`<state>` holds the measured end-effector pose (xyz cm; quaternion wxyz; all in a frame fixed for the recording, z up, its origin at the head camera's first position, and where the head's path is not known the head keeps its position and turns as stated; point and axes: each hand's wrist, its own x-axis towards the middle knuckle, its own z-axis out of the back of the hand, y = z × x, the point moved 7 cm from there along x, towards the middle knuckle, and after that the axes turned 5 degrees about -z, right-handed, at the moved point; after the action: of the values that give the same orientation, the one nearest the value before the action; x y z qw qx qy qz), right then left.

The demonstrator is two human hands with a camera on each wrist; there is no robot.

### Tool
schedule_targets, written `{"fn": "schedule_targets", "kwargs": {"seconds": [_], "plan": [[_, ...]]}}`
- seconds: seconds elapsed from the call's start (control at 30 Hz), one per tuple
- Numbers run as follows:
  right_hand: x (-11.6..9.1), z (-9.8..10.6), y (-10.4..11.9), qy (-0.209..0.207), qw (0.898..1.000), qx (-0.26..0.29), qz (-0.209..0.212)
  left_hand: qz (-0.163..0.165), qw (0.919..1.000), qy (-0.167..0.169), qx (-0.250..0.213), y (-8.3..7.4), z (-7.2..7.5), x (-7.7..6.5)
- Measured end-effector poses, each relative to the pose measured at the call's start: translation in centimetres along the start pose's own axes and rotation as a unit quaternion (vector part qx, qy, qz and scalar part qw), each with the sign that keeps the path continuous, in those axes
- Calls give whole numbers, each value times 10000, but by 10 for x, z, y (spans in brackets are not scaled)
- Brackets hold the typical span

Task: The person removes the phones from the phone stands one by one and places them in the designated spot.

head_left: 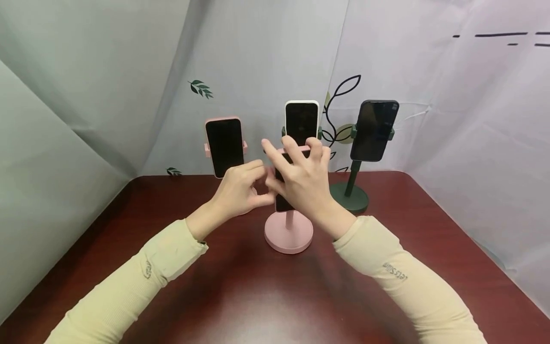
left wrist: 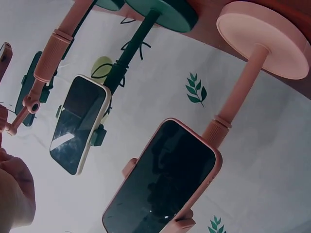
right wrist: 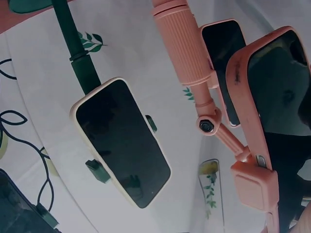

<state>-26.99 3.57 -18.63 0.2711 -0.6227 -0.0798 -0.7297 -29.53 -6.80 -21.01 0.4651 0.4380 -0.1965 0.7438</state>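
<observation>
The front phone, in a pink case, sits upright in the pink clamp of the front stand, whose round base rests near the middle of the table. Clock positions take this phone as dial centre, 12 o'clock being the far side.

Right hand: in front of the screen, fingers spread wide and slightly bent; no grip is evident. Left hand: at 9 o'clock, fingers bent, thumb and forefinger forming a gapped C beside the phone's edge; whether it holds the edge cannot be told.

Surrounding units: white-cased phone on a green stand, 12 o'clock; rear pink-cased phone, 10 o'clock; dark phone on a second green stand, 2 o'clock.

Surface: the table is dark red with wood grain, rounded at both far corners. A pale glare lies at 6 o'clock.

Room: pale, creased cloth encloses the table at 9, 12 and 3 o'clock. It bears a green leaf sprig between 10 and 11, a black vine outline at 1, and black dashes farther out at 2.
</observation>
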Motion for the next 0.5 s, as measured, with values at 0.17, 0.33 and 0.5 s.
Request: {"fn": "schedule_targets", "kwargs": {"seconds": [0.17, 0.33, 0.5], "plan": [[2, 1, 0, -18, 10000, -46, 39, -16, 9999, -23, -171, 0, 2, 1], [3, 1, -3, 58, 10000, 64, 3, 94, 9991, 65, -408, 1, 3, 0], [5, 3, -8, 371, 9986, 368, -113, 211, 9966, 127, -782, 4, 3, 0]]}}
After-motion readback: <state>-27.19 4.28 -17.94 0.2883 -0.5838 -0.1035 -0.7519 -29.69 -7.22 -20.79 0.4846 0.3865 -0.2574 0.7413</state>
